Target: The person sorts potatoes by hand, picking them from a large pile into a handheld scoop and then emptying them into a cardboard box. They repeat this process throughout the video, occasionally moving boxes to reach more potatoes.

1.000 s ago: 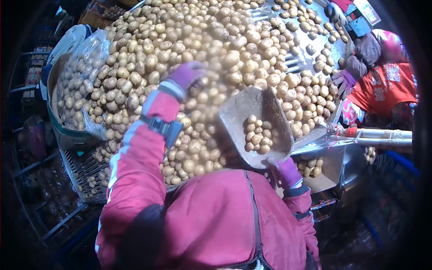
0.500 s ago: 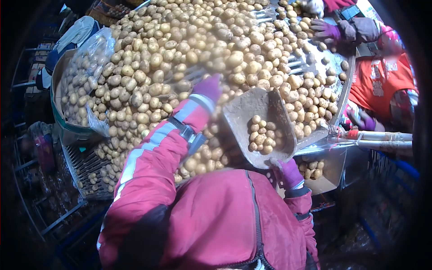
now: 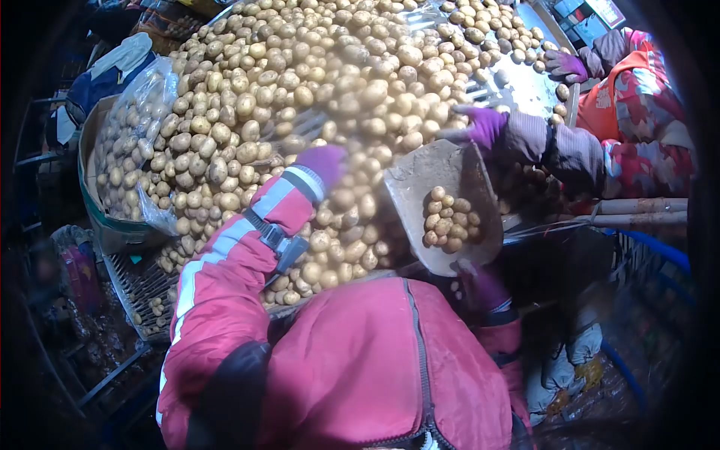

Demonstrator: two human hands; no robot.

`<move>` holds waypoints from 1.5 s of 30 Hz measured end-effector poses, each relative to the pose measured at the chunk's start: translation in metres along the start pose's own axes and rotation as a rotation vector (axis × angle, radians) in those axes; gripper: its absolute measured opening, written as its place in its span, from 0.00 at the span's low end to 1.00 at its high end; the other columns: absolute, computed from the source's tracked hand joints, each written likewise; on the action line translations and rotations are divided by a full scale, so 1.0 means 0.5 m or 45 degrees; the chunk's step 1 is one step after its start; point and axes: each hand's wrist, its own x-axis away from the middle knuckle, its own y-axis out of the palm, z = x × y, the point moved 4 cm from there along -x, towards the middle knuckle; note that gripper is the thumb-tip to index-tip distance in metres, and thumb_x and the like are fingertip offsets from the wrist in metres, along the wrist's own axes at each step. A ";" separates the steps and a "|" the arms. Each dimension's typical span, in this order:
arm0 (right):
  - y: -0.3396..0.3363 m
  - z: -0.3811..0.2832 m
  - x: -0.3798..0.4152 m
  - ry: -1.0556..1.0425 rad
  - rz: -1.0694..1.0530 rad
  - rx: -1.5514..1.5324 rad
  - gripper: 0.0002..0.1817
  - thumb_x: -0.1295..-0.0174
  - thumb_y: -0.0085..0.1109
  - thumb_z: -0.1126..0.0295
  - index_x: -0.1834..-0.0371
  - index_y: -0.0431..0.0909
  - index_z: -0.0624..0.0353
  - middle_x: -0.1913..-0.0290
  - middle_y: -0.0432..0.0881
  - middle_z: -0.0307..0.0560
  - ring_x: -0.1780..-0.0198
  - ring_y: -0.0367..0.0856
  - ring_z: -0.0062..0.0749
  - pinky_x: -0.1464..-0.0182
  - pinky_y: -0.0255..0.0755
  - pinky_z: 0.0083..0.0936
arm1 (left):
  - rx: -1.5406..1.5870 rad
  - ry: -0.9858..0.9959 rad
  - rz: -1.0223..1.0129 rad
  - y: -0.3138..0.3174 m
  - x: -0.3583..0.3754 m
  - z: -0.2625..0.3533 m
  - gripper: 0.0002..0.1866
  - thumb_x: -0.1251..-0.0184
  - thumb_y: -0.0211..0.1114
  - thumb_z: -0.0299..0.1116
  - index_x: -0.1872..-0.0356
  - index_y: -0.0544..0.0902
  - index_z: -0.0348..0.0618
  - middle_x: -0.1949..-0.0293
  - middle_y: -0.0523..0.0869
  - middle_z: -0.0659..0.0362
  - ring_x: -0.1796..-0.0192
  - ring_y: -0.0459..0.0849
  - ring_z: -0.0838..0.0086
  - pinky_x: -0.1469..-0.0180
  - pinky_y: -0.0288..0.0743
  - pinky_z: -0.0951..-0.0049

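A broad, dirt-stained scoop (image 3: pixel 411 187), mouth toward a heap of potatoes (image 3: pixel 225 120), carries a cluster of small potatoes (image 3: pixel 450 223). The gloved right hand (image 3: pixel 482 289) grasps its narrow rear end, the natural place to take hold. The shell looks stiff and likely handles moderately heavy, weight forward; the firm, rounded load could roll if tipped and bruise if dropped.

The gloved left hand (image 3: pixel 322 163) reaches over the heap, its fingers apparently curled, though blur hides whether they hold anything. Potatoes crowd the scoop's left edge. Beyond its mouth, a co-worker's hand (image 3: pixel 484 127) reaches in close to the right corner, and a sleeve (image 3: pixel 577 150) narrows the room on that side. The pink jacket (image 3: pixel 360 352) limits the near side. Farther left, a plastic bag (image 3: pixel 154 94) of potatoes sits in a box (image 3: pixel 112 217).
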 end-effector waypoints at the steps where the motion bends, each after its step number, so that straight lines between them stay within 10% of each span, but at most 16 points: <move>1: 0.004 0.000 0.001 -0.174 -0.099 0.284 0.15 0.26 0.51 0.57 0.48 0.76 0.56 0.69 0.79 0.37 0.75 0.73 0.20 0.74 0.68 0.19 | 0.036 0.185 0.209 -0.009 -0.002 0.019 0.14 0.34 0.57 0.36 0.51 0.84 0.47 0.52 0.86 0.48 0.48 0.84 0.53 0.44 0.78 0.57; 4: -0.006 -0.008 -0.003 0.100 0.015 0.015 0.15 0.26 0.52 0.57 0.48 0.77 0.57 0.69 0.79 0.37 0.75 0.74 0.20 0.74 0.68 0.19 | 0.355 0.472 0.563 -0.006 -0.031 0.045 0.16 0.37 0.60 0.33 0.48 0.82 0.50 0.48 0.84 0.48 0.44 0.82 0.54 0.42 0.77 0.57; 7: -0.012 -0.017 -0.009 0.160 0.045 -0.014 0.16 0.27 0.52 0.58 0.49 0.77 0.58 0.69 0.79 0.38 0.75 0.74 0.21 0.74 0.69 0.19 | 0.777 0.283 0.290 0.027 -0.085 0.031 0.19 0.39 0.60 0.31 0.46 0.81 0.53 0.46 0.82 0.48 0.42 0.80 0.55 0.39 0.75 0.59; 14: -0.007 -0.011 -0.016 0.118 0.029 0.079 0.16 0.28 0.53 0.58 0.50 0.79 0.60 0.69 0.80 0.39 0.75 0.76 0.21 0.75 0.70 0.20 | -0.286 0.529 0.183 0.040 -0.078 0.087 0.18 0.37 0.59 0.28 0.46 0.82 0.56 0.46 0.82 0.52 0.44 0.82 0.57 0.43 0.78 0.60; 17: 0.001 -0.012 -0.018 0.134 0.018 0.098 0.16 0.29 0.54 0.58 0.51 0.79 0.61 0.69 0.80 0.40 0.75 0.77 0.22 0.75 0.70 0.20 | -0.323 0.330 -0.005 -0.022 -0.078 0.157 0.15 0.38 0.62 0.31 0.49 0.82 0.54 0.55 0.85 0.56 0.51 0.85 0.59 0.50 0.80 0.57; 20: -0.004 0.000 -0.018 0.113 0.019 0.113 0.16 0.29 0.54 0.59 0.52 0.80 0.62 0.70 0.81 0.40 0.76 0.77 0.22 0.75 0.71 0.20 | -0.357 0.469 0.364 0.042 -0.085 0.101 0.13 0.38 0.62 0.32 0.52 0.83 0.54 0.60 0.85 0.55 0.56 0.85 0.57 0.54 0.80 0.56; 33: -0.022 0.045 -0.012 0.133 0.045 0.051 0.19 0.34 0.60 0.58 0.58 0.83 0.67 0.72 0.83 0.44 0.79 0.80 0.25 0.80 0.72 0.20 | -0.139 0.317 0.370 0.045 -0.101 0.084 0.12 0.34 0.60 0.42 0.56 0.85 0.52 0.58 0.86 0.55 0.53 0.85 0.60 0.54 0.79 0.57; 37: 0.002 0.009 0.007 0.165 0.072 0.024 0.18 0.36 0.62 0.59 0.58 0.83 0.67 0.74 0.82 0.43 0.81 0.78 0.23 0.82 0.69 0.19 | -0.300 0.293 0.382 0.037 -0.068 0.095 0.13 0.40 0.62 0.31 0.53 0.83 0.53 0.60 0.86 0.52 0.55 0.86 0.56 0.51 0.79 0.56; 41: -0.020 0.035 -0.006 -0.041 0.058 0.114 0.18 0.35 0.61 0.59 0.58 0.83 0.67 0.75 0.82 0.42 0.82 0.77 0.23 0.83 0.68 0.19 | 0.290 0.046 0.207 -0.023 -0.048 0.079 0.19 0.39 0.65 0.35 0.47 0.81 0.41 0.55 0.85 0.47 0.53 0.85 0.61 0.47 0.78 0.61; 43: -0.014 0.038 -0.010 -0.058 0.047 0.111 0.18 0.35 0.61 0.59 0.58 0.83 0.67 0.76 0.81 0.42 0.82 0.77 0.24 0.83 0.69 0.19 | 1.441 -0.130 0.102 -0.084 0.019 0.099 0.11 0.35 0.61 0.31 0.53 0.82 0.45 0.53 0.83 0.52 0.53 0.84 0.60 0.49 0.80 0.61; 45: -0.005 0.027 -0.018 0.028 0.039 0.056 0.18 0.35 0.62 0.60 0.59 0.82 0.68 0.76 0.81 0.43 0.82 0.78 0.26 0.83 0.70 0.21 | 0.909 0.555 0.216 -0.088 0.033 0.104 0.09 0.35 0.60 0.28 0.55 0.81 0.47 0.53 0.82 0.55 0.51 0.83 0.59 0.49 0.81 0.62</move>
